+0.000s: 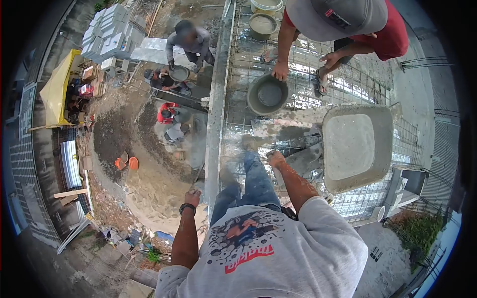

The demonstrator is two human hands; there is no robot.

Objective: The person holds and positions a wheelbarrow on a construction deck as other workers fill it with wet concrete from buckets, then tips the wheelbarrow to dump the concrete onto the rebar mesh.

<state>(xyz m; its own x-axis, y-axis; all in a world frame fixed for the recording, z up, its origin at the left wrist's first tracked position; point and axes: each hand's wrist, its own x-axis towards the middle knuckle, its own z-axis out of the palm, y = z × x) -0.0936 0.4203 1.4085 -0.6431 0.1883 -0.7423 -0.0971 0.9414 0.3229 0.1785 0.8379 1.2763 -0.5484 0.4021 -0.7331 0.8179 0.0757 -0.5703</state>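
Note:
My left hand (192,197), with a dark watch at the wrist, hangs over the drop beside the concrete edge. Its fingers are curled, and nothing can be made out in them. My right hand (276,159) is closed in front of my right thigh, left of the wheelbarrow (325,149); what it holds, if anything, is too small to name. Wet grey mix (349,146) lies in the wheelbarrow's tray. Beyond my right hand, a co-worker in a red shirt (392,35) grips the rim of a bucket (252,97) with some grey mix inside.
Rebar mesh (303,74) spreads under the co-worker and wheelbarrow. A long concrete beam (215,114) borders the drop on the left. More people, including one in grey (202,40), are on the ground below. Two more buckets, one grey (262,25), stand at the top.

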